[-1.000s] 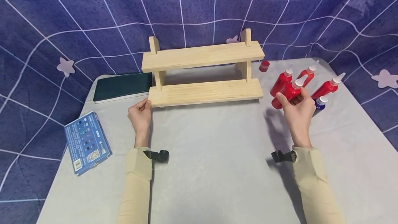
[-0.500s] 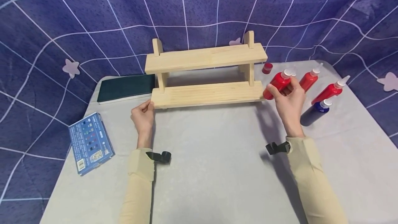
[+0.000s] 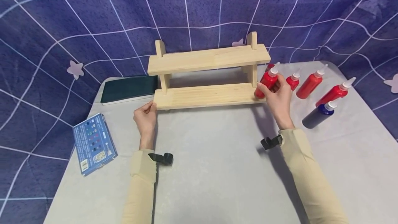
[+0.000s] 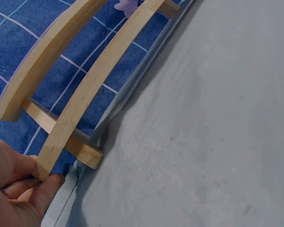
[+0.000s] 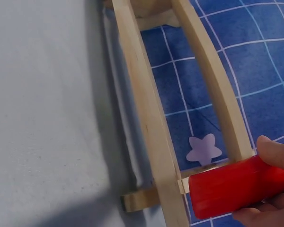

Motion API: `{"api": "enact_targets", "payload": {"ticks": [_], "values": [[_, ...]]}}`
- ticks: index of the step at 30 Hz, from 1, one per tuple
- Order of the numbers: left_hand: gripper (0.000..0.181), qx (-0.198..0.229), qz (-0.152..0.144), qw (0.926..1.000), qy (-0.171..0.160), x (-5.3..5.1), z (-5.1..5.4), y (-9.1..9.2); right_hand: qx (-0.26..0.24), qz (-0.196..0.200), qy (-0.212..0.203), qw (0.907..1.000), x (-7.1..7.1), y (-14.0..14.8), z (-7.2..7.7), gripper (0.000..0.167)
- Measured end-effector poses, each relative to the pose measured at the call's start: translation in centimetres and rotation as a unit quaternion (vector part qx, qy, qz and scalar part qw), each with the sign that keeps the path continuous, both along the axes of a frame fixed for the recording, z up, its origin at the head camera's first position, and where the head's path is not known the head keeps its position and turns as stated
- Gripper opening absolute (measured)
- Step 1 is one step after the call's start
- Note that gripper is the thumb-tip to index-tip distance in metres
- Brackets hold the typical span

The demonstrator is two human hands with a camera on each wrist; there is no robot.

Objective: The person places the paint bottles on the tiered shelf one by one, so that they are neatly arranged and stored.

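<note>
Over the near part of the pale surface [image 3: 211,168], my forearms reach forward in beige sleeves [image 3: 143,179], a black wrist device [image 3: 162,159] showing at each cuff. Off to the left lies a blue box [image 3: 94,144], its printed face up; off to the right is a dark blue bottle [image 3: 318,116] with a white top. Beyond the cuffs, my left hand [image 3: 146,118] pinches the left end of the lower board [image 3: 202,96] of a two-tier wooden shelf [image 3: 209,58], thumb and finger on either side of the wood. My right hand [image 3: 278,101] has its thumb and fingers wrapped around a red bottle [image 3: 265,84], white nozzle up, at the right end of that same board (whether its base touches the wood, I cannot tell). Just right of that hand are three more red bottles [image 3: 309,85], the nearest to my fingers partly hidden by them. Left of the shelf lies a flat dark green item [image 3: 129,89] with a white edge. Behind the bottle I hold, a small red object [image 3: 269,67] peeks out. Farthest back hangs a blue cloth [image 3: 199,8] with pale grid lines and stars.
</note>
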State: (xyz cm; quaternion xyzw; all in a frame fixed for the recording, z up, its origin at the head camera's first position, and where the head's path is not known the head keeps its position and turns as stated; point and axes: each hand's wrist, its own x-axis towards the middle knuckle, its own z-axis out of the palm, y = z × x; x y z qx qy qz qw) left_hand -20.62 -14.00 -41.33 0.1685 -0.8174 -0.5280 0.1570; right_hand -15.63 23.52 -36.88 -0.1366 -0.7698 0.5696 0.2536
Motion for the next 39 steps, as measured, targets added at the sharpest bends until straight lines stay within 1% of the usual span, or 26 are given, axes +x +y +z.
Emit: {"api": "enact_targets", "payload": {"ticks": [4,10,15,19,23,26,30,32,39], "values": [[0.023,0.004,-0.004,1.0,-0.002,0.0,-0.2,0.2,0.005,0.0,-0.008,1.0,-0.1,0.2,-0.2,0.047],[0.024,0.014,-0.014,0.9998,0.003,0.0,-0.2,0.6,0.023,-0.011,-0.02,0.9995,0.1,0.4,-0.1,0.046],[0.024,0.015,-0.015,0.9998,0.008,-0.1,-0.3,0.7,0.039,-0.014,-0.024,0.9989,0.1,0.4,0.1,0.046],[0.024,0.015,-0.013,0.9998,0.006,-0.1,-0.3,0.7,0.043,-0.013,-0.028,0.9986,-0.2,0.4,-0.2,0.047],[0.024,0.026,-0.013,0.9995,0.009,0.0,-0.3,0.7,0.05,-0.006,-0.034,0.9982,-0.5,0.4,-0.3,0.048],[0.024,0.03,-0.013,0.9994,0.01,0.0,-0.4,0.6,0.045,0.009,-0.029,0.9985,-0.4,0.5,-0.1,0.054],[0.024,0.026,-0.012,0.9995,0.011,-0.1,-0.6,0.3,0.02,0.021,-0.006,0.9996,0.5,0.5,0.7,0.066],[0.024,0.022,-0.011,0.9996,0.014,-0.1,-0.6,0.2,0.015,0.016,0.003,0.9998,1.2,0.6,1.3,0.07],[0.025,0.023,-0.008,0.9995,0.019,-0.2,-0.4,-0.3,0.002,-0.026,0.036,0.999,3.9,1.4,3.3,0.074]]}}
